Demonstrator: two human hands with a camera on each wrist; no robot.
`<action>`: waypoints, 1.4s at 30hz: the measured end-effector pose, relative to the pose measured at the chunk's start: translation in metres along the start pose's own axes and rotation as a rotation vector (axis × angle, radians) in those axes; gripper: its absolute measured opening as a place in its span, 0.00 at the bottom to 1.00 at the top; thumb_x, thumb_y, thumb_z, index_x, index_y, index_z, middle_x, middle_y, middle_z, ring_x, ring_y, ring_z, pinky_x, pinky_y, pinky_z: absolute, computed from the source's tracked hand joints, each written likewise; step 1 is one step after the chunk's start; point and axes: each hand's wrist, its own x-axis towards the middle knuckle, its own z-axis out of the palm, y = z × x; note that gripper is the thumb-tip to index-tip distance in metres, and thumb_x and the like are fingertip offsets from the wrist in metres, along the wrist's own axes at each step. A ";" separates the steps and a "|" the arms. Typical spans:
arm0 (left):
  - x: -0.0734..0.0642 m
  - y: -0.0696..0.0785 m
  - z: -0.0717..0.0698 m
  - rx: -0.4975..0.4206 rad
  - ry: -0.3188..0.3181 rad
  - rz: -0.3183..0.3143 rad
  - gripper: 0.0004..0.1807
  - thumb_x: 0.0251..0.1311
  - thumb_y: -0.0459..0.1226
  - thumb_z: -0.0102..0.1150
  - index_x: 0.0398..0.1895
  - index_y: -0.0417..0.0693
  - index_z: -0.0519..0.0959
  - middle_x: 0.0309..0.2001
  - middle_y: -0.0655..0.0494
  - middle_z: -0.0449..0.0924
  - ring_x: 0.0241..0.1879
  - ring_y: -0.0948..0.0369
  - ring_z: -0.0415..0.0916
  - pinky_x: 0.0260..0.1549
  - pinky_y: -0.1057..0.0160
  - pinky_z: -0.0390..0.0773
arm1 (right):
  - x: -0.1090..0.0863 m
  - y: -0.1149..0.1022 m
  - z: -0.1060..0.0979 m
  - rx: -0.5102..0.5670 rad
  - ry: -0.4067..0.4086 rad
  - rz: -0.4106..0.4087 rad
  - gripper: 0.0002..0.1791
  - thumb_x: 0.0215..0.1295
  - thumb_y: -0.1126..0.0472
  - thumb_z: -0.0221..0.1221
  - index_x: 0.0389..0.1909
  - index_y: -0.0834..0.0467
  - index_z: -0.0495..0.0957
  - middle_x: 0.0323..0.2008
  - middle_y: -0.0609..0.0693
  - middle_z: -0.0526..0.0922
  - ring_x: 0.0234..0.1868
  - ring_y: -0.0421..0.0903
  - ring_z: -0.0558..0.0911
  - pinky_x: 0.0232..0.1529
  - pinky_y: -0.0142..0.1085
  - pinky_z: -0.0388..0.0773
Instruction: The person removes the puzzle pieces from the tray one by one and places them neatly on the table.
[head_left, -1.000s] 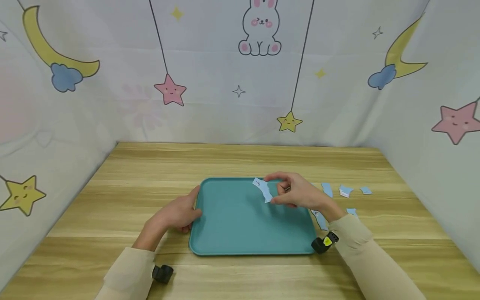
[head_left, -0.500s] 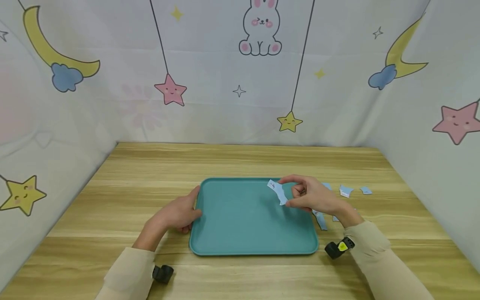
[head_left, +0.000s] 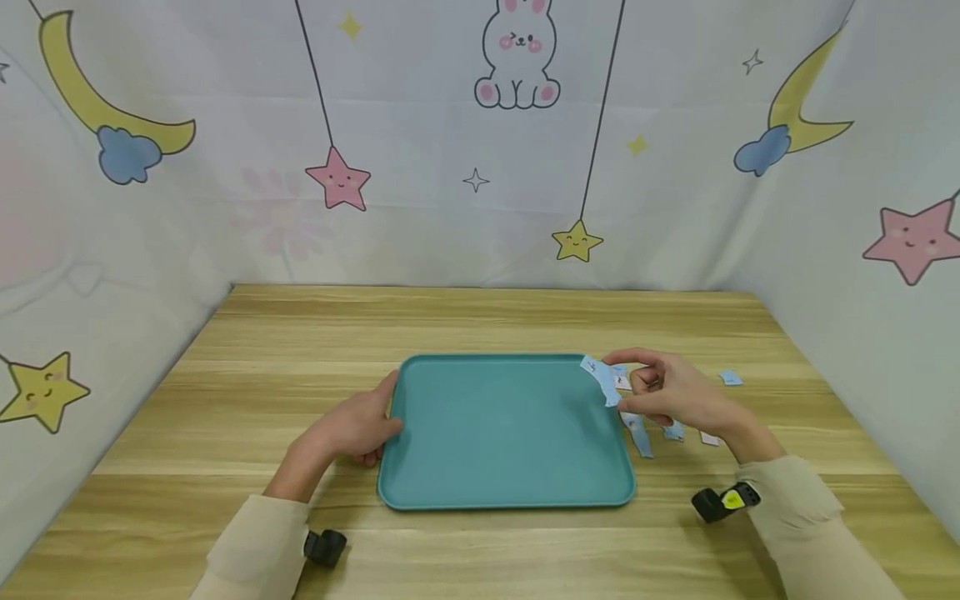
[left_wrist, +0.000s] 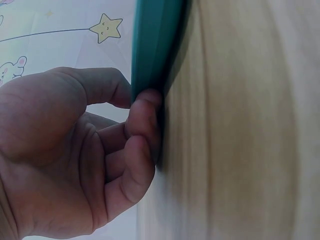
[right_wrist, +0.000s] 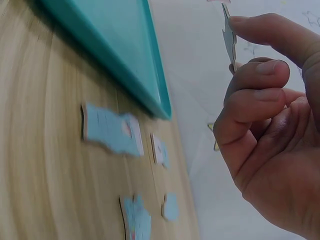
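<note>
A teal tray (head_left: 510, 437) lies on the wooden table. At its left edge my left hand (head_left: 358, 423) grips the rim, thumb on top and fingers curled against the side, as the left wrist view also shows. My right hand (head_left: 678, 393) pinches a light-blue puzzle piece (head_left: 602, 382) between thumb and forefinger, above the tray's far right corner. In the right wrist view the held piece (right_wrist: 229, 39) appears edge-on, clear of the table. Several more light-blue pieces lie right of the tray, among them a long piece (head_left: 639, 437) close to its edge. My right hand hides some of them.
A small piece (head_left: 731, 377) lies farthest right on the table (head_left: 480, 550). A white cloth (head_left: 420, 217) printed with stars, moons and a rabbit hangs along the back and both sides.
My right hand has moved rightward with the puzzle piece, from above the tray's middle right to its right edge. My left hand and the tray have stayed in place.
</note>
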 end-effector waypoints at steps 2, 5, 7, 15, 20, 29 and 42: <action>0.000 0.000 0.000 0.002 0.000 0.001 0.46 0.70 0.31 0.48 0.85 0.33 0.37 0.17 0.50 0.77 0.13 0.60 0.73 0.14 0.64 0.74 | -0.007 0.005 -0.006 -0.010 0.014 0.004 0.33 0.68 0.66 0.67 0.73 0.62 0.68 0.18 0.43 0.66 0.14 0.42 0.65 0.24 0.37 0.76; 0.001 -0.001 0.000 0.003 -0.001 -0.001 0.46 0.70 0.31 0.48 0.85 0.34 0.37 0.17 0.50 0.77 0.13 0.60 0.73 0.14 0.64 0.74 | -0.016 0.014 -0.013 -0.008 0.028 0.016 0.33 0.69 0.66 0.66 0.73 0.63 0.68 0.18 0.42 0.67 0.14 0.41 0.65 0.18 0.38 0.72; 0.002 -0.001 0.000 0.004 -0.001 -0.003 0.46 0.70 0.31 0.48 0.85 0.34 0.37 0.17 0.50 0.77 0.13 0.60 0.73 0.14 0.64 0.74 | -0.022 0.019 -0.017 -0.007 0.031 0.027 0.33 0.70 0.67 0.66 0.73 0.64 0.67 0.18 0.42 0.67 0.13 0.43 0.64 0.16 0.38 0.71; 0.003 -0.002 -0.001 0.007 0.002 0.003 0.46 0.71 0.32 0.48 0.86 0.35 0.37 0.17 0.50 0.78 0.13 0.60 0.74 0.15 0.64 0.75 | -0.040 0.030 -0.032 -0.004 0.053 0.037 0.34 0.69 0.67 0.66 0.74 0.66 0.65 0.20 0.42 0.67 0.14 0.47 0.63 0.15 0.40 0.69; 0.003 -0.001 -0.001 0.004 0.002 0.000 0.46 0.70 0.31 0.48 0.85 0.34 0.37 0.17 0.50 0.78 0.13 0.61 0.73 0.15 0.64 0.75 | -0.047 0.037 -0.039 -0.011 0.052 0.035 0.34 0.70 0.68 0.65 0.73 0.68 0.64 0.19 0.42 0.68 0.13 0.47 0.63 0.15 0.41 0.68; 0.002 -0.001 -0.002 -0.012 -0.003 0.005 0.47 0.70 0.32 0.48 0.85 0.34 0.36 0.17 0.50 0.78 0.13 0.61 0.74 0.14 0.64 0.75 | -0.063 0.051 -0.052 -0.042 0.078 0.073 0.34 0.69 0.68 0.65 0.73 0.68 0.65 0.19 0.41 0.67 0.13 0.44 0.62 0.14 0.39 0.64; 0.000 -0.001 -0.001 -0.017 -0.012 0.000 0.47 0.70 0.32 0.49 0.86 0.35 0.37 0.17 0.50 0.78 0.13 0.60 0.74 0.15 0.63 0.75 | -0.099 0.078 -0.085 -0.069 0.148 0.081 0.28 0.70 0.71 0.63 0.64 0.42 0.78 0.17 0.44 0.64 0.13 0.54 0.55 0.10 0.40 0.57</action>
